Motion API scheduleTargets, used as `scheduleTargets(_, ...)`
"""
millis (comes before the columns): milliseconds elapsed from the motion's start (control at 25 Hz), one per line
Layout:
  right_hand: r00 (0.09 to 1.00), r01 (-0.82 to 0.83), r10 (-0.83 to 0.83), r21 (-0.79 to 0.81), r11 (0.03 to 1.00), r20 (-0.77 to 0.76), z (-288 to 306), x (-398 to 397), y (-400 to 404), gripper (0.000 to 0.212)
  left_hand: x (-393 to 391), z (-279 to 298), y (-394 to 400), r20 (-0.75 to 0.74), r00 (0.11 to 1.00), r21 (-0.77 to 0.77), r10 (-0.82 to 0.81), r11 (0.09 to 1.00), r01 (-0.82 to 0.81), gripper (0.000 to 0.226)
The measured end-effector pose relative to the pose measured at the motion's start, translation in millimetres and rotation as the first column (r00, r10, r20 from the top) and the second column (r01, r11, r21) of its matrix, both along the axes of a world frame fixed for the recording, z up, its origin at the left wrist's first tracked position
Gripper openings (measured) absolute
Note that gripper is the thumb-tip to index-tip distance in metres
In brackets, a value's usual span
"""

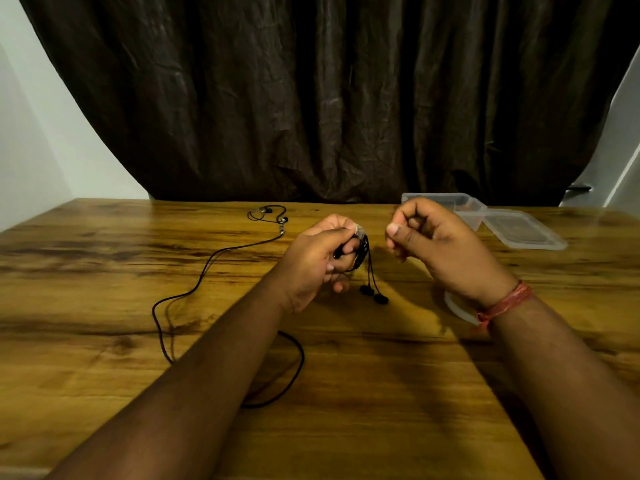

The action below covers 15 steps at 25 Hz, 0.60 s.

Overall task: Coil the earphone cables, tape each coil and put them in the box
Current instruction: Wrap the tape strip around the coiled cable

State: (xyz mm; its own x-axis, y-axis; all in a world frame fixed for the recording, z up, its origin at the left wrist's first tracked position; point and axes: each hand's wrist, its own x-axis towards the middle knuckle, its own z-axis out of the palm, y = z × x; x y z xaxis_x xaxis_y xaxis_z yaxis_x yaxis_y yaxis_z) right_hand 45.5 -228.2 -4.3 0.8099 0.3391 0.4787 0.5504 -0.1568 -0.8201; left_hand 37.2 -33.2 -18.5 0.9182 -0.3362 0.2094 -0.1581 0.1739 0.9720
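Note:
My left hand [320,261] grips a coiled black earphone cable [362,252] above the table's middle; a bit of clear tape sits at the coil's top and two earbuds [374,294] dangle below. Just to the right, my right hand [440,247] hovers with curled fingers, apart from the coil; I cannot tell if it pinches anything. A second black earphone cable [207,268] lies uncoiled on the table to the left, partly hidden under my left forearm. The clear plastic box [467,206] stands at the back right, partly behind my right hand.
The box's clear lid [523,230] lies flat beside it on the right. A clear tape roll [457,310] lies on the wooden table [104,306] under my right wrist, mostly hidden. A dark curtain [311,98] hangs behind the far edge.

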Motion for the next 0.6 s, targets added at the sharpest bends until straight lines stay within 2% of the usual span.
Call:
scheduleTargets(120, 0.999, 0.02, -0.019, 0.03, 0.999, -0.042, -4.9, -2.0, 9.3, 0.028, -1.0, -1.1, -4.1, 0.018, 1.0, 0.025, 0.004, 1.0, -0.004, 0.017)
scheduleTargets(280, 0.997, -0.006, 0.005, -0.019, 1.0, -0.083, -8.2, -0.5, 17.9, 0.013, -2.1, -1.8, -7.1, 0.016, 1.0, 0.046, 0.013, 0.999, -0.013, 0.015)
scheduleTargets(400, 0.994, -0.035, 0.041, 0.053, 0.998, -0.106, -7.2, -0.2, 15.2, 0.01, -2.3, -2.5, -7.1, 0.036, 0.999, 0.074, 0.024, 0.997, -0.026, 0.016)
scheduleTargets(600, 0.939, -0.052, 0.123, 0.22, 0.974, -0.322, -7.3, -1.9, 13.2, 0.016, -2.9, -2.7, -8.3, 0.041, 0.999, 0.083, 0.028, 0.996, -0.031, 0.017)
